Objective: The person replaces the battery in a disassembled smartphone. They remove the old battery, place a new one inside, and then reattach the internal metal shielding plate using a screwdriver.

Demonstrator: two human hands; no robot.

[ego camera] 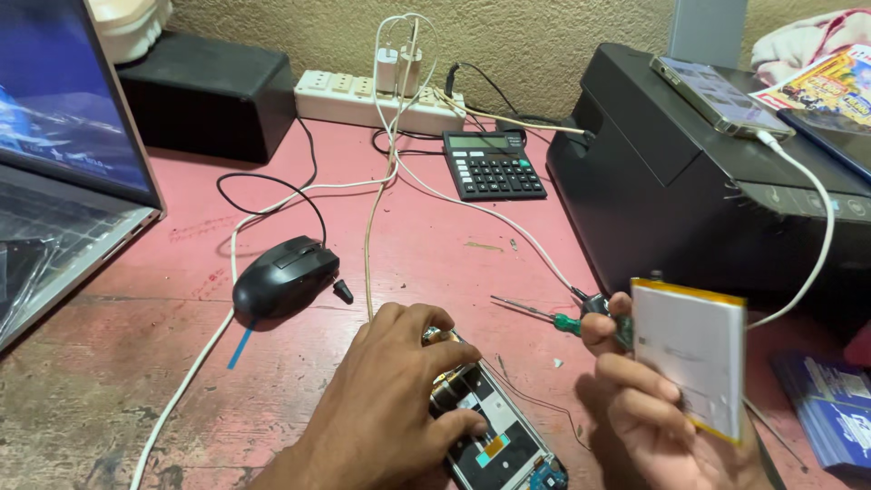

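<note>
On the worn pink counter (426,245), the left hand (386,408) presses down on an opened phone (494,436), fingers curled over its top. The right hand (649,413) grips a flat white battery (689,358) upright just right of the phone, beside a screwdriver (544,316).

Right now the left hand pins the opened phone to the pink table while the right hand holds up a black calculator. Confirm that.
Not quite. The head view shows the right hand holding up a flat white battery with yellow edges, not a calculator. The black calculator lies farther back on the pink table. The left hand does pin the opened phone.

opened phone (494,436) flat on table, white battery (688,354) held upright
</note>
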